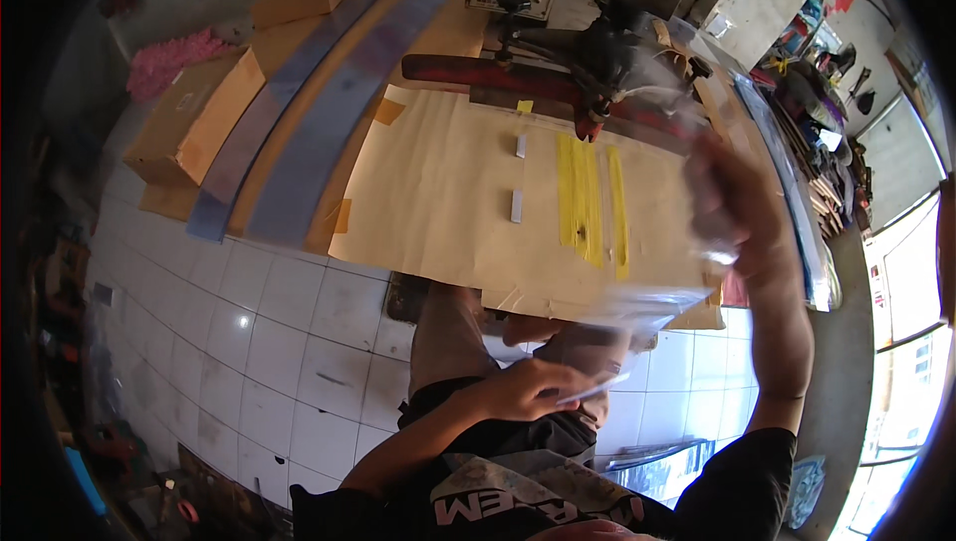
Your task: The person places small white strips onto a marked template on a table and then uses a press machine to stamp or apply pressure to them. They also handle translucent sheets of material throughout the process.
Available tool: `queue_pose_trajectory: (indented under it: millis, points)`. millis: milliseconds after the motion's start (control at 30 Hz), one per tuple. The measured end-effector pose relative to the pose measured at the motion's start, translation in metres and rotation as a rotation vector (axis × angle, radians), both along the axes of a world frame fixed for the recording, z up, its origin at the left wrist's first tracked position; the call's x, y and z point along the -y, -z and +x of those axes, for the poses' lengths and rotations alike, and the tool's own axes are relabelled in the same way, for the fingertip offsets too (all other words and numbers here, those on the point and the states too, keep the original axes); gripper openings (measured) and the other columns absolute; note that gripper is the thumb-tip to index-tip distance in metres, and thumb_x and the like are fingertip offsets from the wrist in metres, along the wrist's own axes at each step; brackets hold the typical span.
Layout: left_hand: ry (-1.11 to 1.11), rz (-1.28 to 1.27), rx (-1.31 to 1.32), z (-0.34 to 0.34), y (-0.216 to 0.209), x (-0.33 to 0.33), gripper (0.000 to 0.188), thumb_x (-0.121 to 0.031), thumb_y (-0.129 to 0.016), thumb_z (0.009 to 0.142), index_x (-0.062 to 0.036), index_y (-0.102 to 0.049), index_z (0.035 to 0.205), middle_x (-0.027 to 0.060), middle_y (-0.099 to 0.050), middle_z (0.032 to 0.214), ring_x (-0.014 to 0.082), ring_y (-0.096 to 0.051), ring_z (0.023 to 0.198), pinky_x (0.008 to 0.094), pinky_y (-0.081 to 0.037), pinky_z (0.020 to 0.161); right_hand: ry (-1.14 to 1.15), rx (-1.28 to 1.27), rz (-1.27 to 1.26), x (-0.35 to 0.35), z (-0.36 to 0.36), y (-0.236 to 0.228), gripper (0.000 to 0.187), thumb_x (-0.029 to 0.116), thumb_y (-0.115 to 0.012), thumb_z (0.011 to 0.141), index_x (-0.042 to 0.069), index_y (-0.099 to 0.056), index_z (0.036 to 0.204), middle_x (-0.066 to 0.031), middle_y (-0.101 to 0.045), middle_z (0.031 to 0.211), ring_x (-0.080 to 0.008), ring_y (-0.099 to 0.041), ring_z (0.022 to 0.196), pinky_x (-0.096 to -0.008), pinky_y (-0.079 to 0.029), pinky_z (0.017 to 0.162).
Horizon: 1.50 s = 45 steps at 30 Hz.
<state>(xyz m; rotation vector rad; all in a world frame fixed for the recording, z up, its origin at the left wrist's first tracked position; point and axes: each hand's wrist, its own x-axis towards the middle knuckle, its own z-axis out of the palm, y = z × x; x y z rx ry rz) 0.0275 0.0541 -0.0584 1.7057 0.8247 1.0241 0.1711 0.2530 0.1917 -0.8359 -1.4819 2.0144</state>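
Observation:
My left hand [546, 388] is low in front of my lap, its fingers closed on the edge of a clear plastic sheet [652, 304]. This sheet spreads, partly smeared by motion, over the near right edge of a brown-paper-covered work board [428, 203]. My right hand [735, 201] is raised over the board's right side, and its fingers are blurred, so I cannot tell whether they grip anything. Across the board's far side runs the dark red bar [478, 71] of a black machine [588, 48]. Yellow tape strips [580, 203] and two small pale blocks [516, 205] lie on the paper.
Long bluish plastic strips [329, 143] lie on cardboard to the left, beside a cardboard box [194, 118] and a pink bundle [174, 58]. More plastic sheets [787, 173] rest along the right side. Clear film [657, 471] lies on the white tiled floor [269, 342].

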Motion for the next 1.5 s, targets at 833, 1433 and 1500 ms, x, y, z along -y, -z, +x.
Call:
queue_pose_trajectory:
  millis: [833, 1433, 1500]
  points:
    - [0.015, -0.438, 0.084, -0.017, -0.043, 0.036, 0.034, -0.018, -0.055, 0.100, -0.0019, -0.058, 0.129, 0.0132, -0.072, 0.110, 0.0170, -0.069, 0.100, 0.0299, -0.052, 0.090, 0.063, 0.851, 1.318, 0.062, -0.049, 0.154, 0.057, 0.037, -0.059, 0.092, 0.001, -0.052, 0.135, -0.0296, -0.043, 0.142, -0.0490, -0.036, 0.134, -0.0523, -0.030, 0.111]
    - [-0.150, -0.472, 0.277, -0.018, -0.034, 0.058, 0.036, -0.021, -0.057, 0.099, -0.0023, -0.055, 0.131, 0.0153, -0.073, 0.105, 0.0179, -0.070, 0.097, 0.0287, -0.053, 0.084, 0.115, 0.860, 1.356, 0.069, -0.066, 0.163, 0.056, 0.036, -0.053, 0.096, 0.005, -0.046, 0.142, -0.0266, -0.037, 0.148, -0.0450, -0.031, 0.140, -0.0518, -0.023, 0.115]
    - [-0.133, -0.477, 0.233, -0.018, -0.039, 0.055, 0.037, -0.022, -0.057, 0.099, -0.0024, -0.055, 0.131, 0.0147, -0.073, 0.105, 0.0177, -0.071, 0.095, 0.0288, -0.053, 0.083, 0.119, 0.861, 1.356, 0.068, -0.066, 0.164, 0.056, 0.037, -0.053, 0.096, 0.005, -0.046, 0.142, -0.0265, -0.038, 0.149, -0.0448, -0.030, 0.140, -0.0517, -0.023, 0.115]
